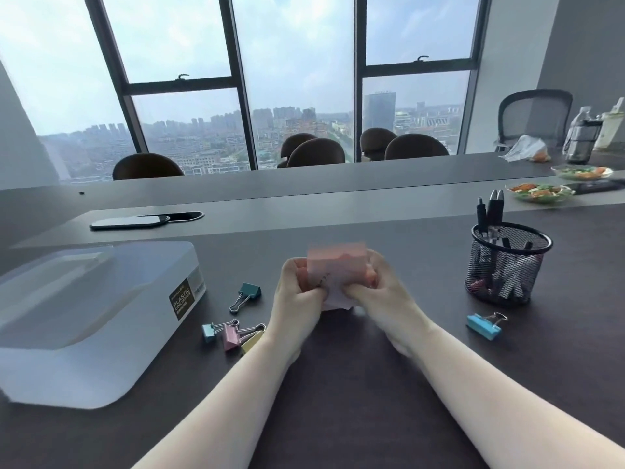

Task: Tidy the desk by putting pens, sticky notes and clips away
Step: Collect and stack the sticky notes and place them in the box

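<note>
Bare forearms reach in from the near edge of the desk [338, 418] and meet over its middle, where the left hand [299, 292] and right hand [378, 289] are both curled closed round a small pink stack of sticky notes [336, 269], thumbs pinching its lower edge and fingers behind its sides. The stack is motion-blurred, so whether it rests on the desk or is lifted just clear I cannot tell. I judge it light and thin, soft enough to bend or shed a sheet, so a hold across both flat faces near the gummed edge should serve better than a pinch at one corner. Left of the hands, a pink binder clip [231, 336] lies touching a yellow clip [252, 340] and a small teal clip [209, 331], with a larger teal clip [248, 292] just beyond; a blue clip [484, 325] sits apart on the right. These look stiff, springy and small, best taken by the coloured body, not the wire loops. Toward the left edge stands a translucent plastic box [88, 313], lid on. Farther right, a black mesh cup [507, 262] already holds pens [490, 211].
</note>
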The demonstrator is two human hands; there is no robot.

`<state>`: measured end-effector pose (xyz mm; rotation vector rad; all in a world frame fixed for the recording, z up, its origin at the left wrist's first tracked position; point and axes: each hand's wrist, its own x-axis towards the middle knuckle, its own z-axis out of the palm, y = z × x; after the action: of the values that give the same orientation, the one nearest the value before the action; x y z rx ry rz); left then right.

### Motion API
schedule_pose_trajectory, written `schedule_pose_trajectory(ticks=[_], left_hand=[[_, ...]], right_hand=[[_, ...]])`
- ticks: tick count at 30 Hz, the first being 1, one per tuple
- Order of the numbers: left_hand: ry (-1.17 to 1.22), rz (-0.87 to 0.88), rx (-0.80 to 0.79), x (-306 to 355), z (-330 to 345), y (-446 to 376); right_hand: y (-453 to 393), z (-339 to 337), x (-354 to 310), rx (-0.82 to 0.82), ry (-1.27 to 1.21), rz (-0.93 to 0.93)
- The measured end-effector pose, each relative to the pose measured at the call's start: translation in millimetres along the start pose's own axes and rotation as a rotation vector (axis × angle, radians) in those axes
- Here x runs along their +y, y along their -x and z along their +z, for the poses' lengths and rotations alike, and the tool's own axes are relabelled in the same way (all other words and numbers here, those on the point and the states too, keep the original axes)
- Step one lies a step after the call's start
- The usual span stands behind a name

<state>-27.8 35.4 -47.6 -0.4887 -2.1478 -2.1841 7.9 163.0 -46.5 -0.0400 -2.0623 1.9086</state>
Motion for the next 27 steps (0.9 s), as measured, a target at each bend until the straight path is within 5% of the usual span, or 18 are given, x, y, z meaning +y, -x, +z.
schedule_pose_trajectory(ticks=[21,27], left_hand=[[0.100,-0.102,0.000,4.1,8.0,3.0],[0.121,-0.138,0.199,2.4,10.5,-1.2]], right_hand=[[-1.3,7.7,1.1,0.079,-0.013,0.028],[7.0,20.0,-4.3,0.029,0.018,0.009]])
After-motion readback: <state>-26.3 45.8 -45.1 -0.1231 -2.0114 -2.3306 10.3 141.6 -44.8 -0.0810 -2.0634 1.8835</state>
